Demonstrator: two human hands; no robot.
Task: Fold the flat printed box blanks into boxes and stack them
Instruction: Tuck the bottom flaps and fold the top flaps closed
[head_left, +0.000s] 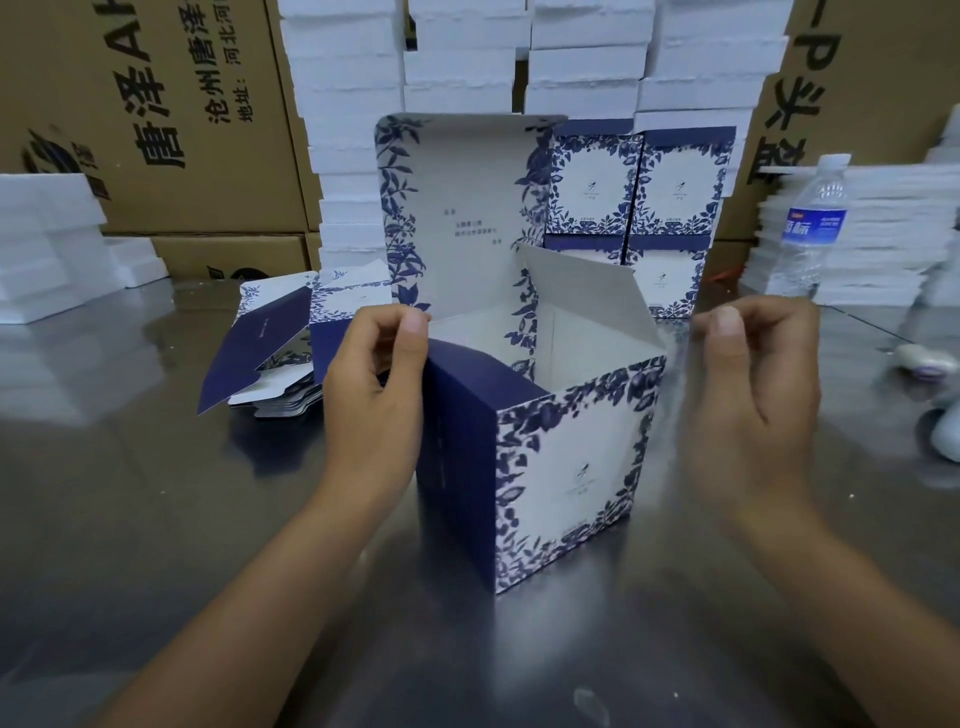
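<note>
An open blue-and-white printed box (566, 467) stands on the steel table (156, 519) in front of me. Its lid (457, 218) points straight up and its right flap (587, 296) leans outward. My left hand (374, 384) is at the box's top left corner, with curled fingers and the thumb on the edge of the navy left flap. My right hand (753, 395) hovers just right of the box, blurred, fingers curled, holding nothing. Several finished boxes (639, 197) are stacked behind. A pile of flat blanks (275, 343) lies to the left.
Tall stacks of white foam pieces (353, 104) and brown cartons (182, 130) wall off the back. More foam (47, 244) sits far left and far right. A water bottle (810, 228) stands at the right, with a small white object (924, 358) near it.
</note>
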